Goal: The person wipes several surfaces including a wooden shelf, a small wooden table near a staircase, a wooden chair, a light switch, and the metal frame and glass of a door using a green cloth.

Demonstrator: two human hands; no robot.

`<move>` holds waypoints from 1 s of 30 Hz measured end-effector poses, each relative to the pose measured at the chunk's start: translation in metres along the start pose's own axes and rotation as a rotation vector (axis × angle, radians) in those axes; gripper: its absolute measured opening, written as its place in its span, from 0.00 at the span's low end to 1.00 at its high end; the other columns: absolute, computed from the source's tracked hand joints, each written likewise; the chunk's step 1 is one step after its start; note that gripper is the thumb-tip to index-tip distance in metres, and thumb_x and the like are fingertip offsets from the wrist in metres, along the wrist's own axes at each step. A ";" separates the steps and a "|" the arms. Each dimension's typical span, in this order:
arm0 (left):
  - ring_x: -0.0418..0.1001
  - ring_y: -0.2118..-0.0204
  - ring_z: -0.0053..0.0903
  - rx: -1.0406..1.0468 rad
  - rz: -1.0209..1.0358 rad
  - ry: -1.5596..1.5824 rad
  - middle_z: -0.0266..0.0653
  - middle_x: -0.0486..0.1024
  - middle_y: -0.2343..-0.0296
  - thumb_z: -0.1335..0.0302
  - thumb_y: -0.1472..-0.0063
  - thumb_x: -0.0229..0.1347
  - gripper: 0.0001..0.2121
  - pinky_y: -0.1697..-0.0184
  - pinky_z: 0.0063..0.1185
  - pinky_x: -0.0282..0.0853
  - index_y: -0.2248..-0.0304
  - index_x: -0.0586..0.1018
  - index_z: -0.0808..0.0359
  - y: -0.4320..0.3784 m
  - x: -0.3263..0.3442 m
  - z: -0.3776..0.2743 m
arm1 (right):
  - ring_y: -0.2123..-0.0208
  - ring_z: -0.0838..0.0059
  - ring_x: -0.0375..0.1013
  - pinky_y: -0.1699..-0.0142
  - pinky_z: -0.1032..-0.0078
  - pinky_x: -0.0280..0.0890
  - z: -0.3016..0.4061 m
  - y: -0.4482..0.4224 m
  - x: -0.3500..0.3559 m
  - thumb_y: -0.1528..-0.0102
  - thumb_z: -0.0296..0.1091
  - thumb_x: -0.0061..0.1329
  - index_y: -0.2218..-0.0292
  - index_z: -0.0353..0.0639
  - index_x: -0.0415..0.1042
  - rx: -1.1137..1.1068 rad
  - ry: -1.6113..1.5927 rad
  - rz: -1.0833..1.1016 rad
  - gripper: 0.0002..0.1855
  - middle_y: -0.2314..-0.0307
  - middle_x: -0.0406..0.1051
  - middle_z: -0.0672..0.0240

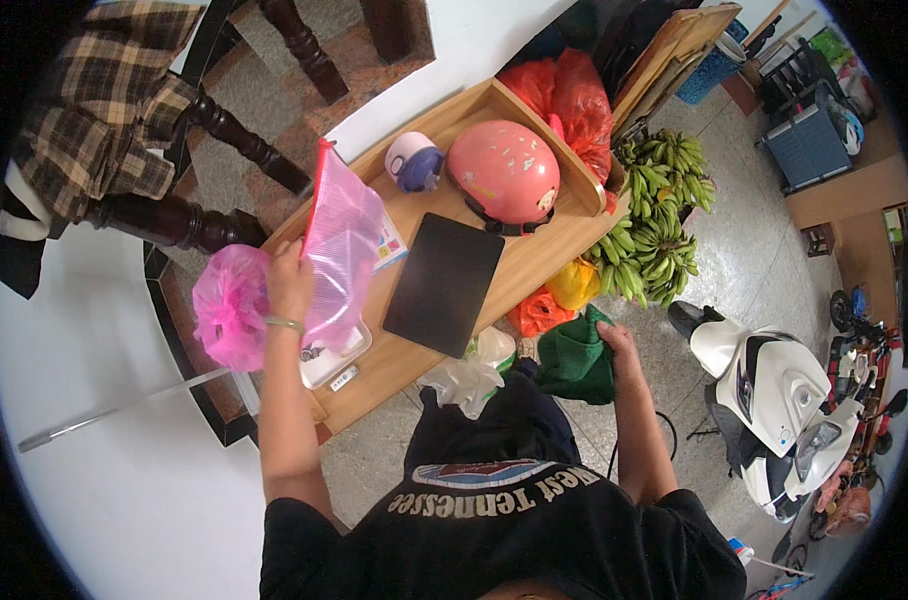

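Observation:
My left hand (290, 279) grips a pink translucent zip pouch (341, 255) with a red edge, lifted over the left part of a wooden desk (394, 375). My right hand (619, 345) holds a dark green cloth (578, 360) beside the desk's near edge. Between the hands a black flat board or mat (445, 285) lies on the desk. Behind it are a pink helmet (503, 174) with a black strap and a white and purple rounded container (414, 162). A white tray (338, 358) and a small white remote-like device (344, 378) lie below the pouch, which partly hides the tray.
A pink plastic bag (231, 307) sits at the desk's left end. Red bags (566, 97) stand behind the desk and green bananas (656, 217) at its right. Orange and yellow bags (574, 283) and a whitish bag (465, 382) are near my legs. A white scooter (776, 397) stands right.

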State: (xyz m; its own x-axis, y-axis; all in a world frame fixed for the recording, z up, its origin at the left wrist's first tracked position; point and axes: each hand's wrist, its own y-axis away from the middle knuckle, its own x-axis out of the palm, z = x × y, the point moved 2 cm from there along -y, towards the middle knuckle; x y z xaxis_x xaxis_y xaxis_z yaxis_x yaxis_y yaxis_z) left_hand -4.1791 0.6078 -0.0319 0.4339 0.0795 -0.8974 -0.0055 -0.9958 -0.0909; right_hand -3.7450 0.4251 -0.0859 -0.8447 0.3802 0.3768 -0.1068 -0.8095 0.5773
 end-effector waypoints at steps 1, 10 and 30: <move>0.69 0.65 0.42 0.068 -0.069 -0.054 0.50 0.71 0.68 0.78 0.51 0.47 0.11 0.61 0.30 0.65 0.67 0.73 0.69 0.000 -0.003 0.010 | 0.73 0.73 0.72 0.64 0.76 0.67 -0.002 -0.001 0.008 0.53 0.36 0.47 0.66 0.33 0.69 0.004 0.034 -0.001 0.16 0.73 0.72 0.64; 0.60 0.53 0.43 -0.141 0.149 -0.338 0.48 0.60 0.54 0.72 0.50 0.52 0.23 0.53 0.34 0.59 0.52 0.65 0.53 0.019 0.073 0.050 | 0.70 0.73 0.71 0.61 0.77 0.65 -0.030 -0.019 0.056 0.52 0.32 0.47 0.64 0.32 0.69 0.110 0.068 0.125 0.14 0.71 0.71 0.65; 0.52 0.47 0.48 0.052 0.134 -0.027 0.53 0.47 0.48 0.61 0.73 0.68 0.55 0.49 0.35 0.56 0.45 0.46 0.52 -0.150 0.199 -0.053 | 0.61 0.64 0.69 0.53 0.71 0.63 0.002 -0.008 -0.054 0.62 0.21 0.42 0.58 0.35 0.65 0.126 0.139 -0.004 0.25 0.63 0.69 0.58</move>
State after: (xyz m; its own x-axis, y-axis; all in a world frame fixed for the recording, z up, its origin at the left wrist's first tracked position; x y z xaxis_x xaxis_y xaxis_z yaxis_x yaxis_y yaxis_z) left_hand -4.0446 0.7708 -0.1740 0.4017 -0.0520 -0.9143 -0.1086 -0.9940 0.0088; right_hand -3.6974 0.4118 -0.1099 -0.9095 0.3112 0.2755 -0.0514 -0.7420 0.6684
